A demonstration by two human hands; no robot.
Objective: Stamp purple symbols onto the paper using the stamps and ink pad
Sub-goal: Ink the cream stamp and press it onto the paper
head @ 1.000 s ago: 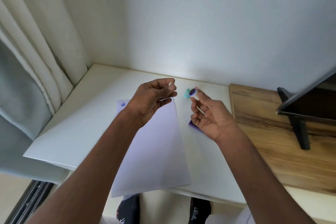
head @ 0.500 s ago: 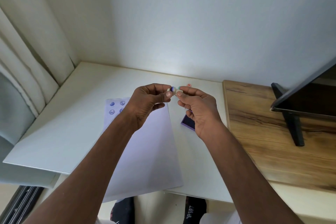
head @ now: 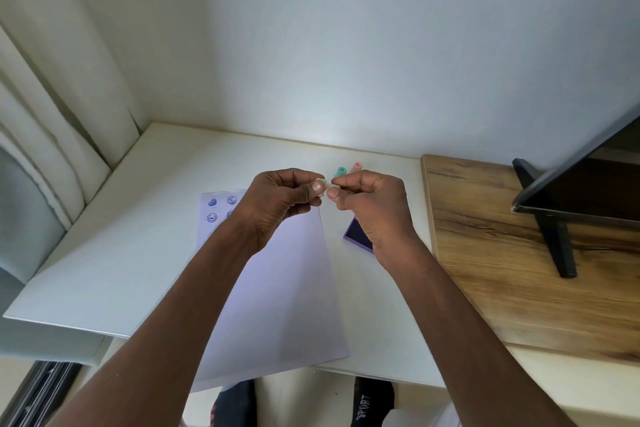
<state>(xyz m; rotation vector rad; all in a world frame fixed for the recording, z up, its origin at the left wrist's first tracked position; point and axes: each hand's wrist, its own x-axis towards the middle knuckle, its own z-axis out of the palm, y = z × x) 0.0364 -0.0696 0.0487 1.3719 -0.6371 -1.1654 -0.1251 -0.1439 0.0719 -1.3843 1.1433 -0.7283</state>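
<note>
My left hand (head: 282,206) and my right hand (head: 372,210) meet fingertip to fingertip above the top of the white paper (head: 277,291). Together they pinch a small white stamp (head: 323,185): the left holds its cap end, the right its body. The two pieces are pressed together and the stamp's face is hidden. Several purple symbols (head: 221,209), a heart and smiley faces, are printed in the paper's top left corner. The purple ink pad (head: 356,234) lies open right of the paper, partly under my right wrist. A teal stamp (head: 341,171) and a pink stamp (head: 356,167) stand behind my hands.
The white table (head: 138,236) meets a wooden desk (head: 519,288) on the right, where a dark screen on a black stand (head: 561,236) sits. Curtains (head: 52,114) hang at the left. The wall is close behind. My feet in dark socks (head: 372,402) show below the table's front edge.
My hands came together. A second ago the left held a white cap and the right held the stamp with its purple face showing; now the two pieces are joined between my fingertips.
</note>
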